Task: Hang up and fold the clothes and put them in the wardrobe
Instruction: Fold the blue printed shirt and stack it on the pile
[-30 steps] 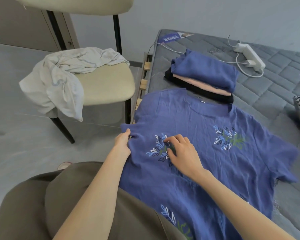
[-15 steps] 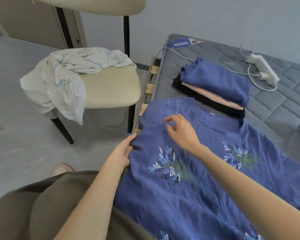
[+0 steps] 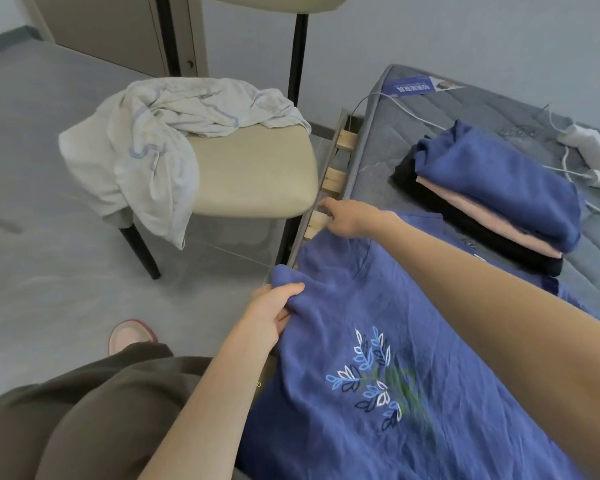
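Note:
A blue shirt [image 3: 378, 341] with a leaf print lies spread on the grey mattress [image 3: 388, 143]. My left hand [image 3: 274, 310] grips the shirt's left sleeve edge at the side of the bed. My right hand [image 3: 347, 216] reaches across to the shirt's upper left corner, by the shoulder, and its fingers curl over the fabric edge there. A stack of folded clothes [image 3: 492, 195], blue on top of pink and black, sits further back on the mattress. A crumpled white garment [image 3: 142, 147] hangs over a beige chair [image 3: 253, 174].
The chair stands close to the bed's left side, wooden bed slats [image 3: 336, 174] showing between them. A white power strip [image 3: 593, 150] with cables lies at the mattress's far right. A wardrobe door [image 3: 118, 26] is at the back left. Grey floor fills the left.
My right hand has moved from the leaf print up and left to the shirt's shoulder corner. My left hand has kept its grip on the sleeve edge. The view has shifted left.

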Action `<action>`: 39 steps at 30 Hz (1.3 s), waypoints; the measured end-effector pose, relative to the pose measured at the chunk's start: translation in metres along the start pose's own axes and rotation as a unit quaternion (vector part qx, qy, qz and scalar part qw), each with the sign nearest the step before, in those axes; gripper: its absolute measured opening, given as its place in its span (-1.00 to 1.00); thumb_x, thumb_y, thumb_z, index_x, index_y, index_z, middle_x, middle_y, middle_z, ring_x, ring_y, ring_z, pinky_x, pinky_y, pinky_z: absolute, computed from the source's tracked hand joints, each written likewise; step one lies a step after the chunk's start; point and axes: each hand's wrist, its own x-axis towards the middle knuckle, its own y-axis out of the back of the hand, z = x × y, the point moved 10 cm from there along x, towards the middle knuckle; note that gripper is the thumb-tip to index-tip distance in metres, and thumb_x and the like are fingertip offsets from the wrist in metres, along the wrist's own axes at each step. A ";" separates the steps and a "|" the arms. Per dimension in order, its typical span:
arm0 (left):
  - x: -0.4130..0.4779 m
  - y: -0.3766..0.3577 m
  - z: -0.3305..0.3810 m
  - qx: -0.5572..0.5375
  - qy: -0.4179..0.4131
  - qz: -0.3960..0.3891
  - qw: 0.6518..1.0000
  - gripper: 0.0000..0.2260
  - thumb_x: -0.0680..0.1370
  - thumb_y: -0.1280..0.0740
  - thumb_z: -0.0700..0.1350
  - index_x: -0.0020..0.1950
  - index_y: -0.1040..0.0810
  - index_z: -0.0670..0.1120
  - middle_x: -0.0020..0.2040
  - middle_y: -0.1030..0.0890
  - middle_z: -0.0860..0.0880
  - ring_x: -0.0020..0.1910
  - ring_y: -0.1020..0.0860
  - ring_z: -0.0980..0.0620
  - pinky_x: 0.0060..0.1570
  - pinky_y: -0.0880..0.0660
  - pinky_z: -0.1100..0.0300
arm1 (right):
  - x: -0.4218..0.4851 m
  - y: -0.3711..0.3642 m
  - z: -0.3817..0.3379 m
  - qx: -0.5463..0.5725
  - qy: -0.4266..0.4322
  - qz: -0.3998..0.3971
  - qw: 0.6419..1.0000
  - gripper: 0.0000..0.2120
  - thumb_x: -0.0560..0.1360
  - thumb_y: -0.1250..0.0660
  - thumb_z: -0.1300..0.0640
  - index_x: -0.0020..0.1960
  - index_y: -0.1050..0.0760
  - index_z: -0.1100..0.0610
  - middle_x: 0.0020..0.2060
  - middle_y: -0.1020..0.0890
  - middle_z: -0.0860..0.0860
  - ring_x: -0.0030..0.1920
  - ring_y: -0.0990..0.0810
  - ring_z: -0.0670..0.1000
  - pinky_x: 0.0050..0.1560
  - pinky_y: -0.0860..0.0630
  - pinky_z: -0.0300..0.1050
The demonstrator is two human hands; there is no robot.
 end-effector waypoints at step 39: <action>-0.104 -0.043 0.052 0.488 -0.458 -0.003 0.743 -0.66 0.28 -0.56 0.04 -0.11 -0.45 0.11 -0.10 -0.48 0.16 -0.07 -0.44 0.14 -0.10 -0.42 0.21 | -0.101 -0.010 0.111 0.388 -0.190 0.094 0.897 -0.61 0.49 -0.38 -0.11 -0.25 -0.26 0.09 -0.36 -0.27 0.01 -0.39 -0.23 -0.03 -0.34 -0.15 -0.15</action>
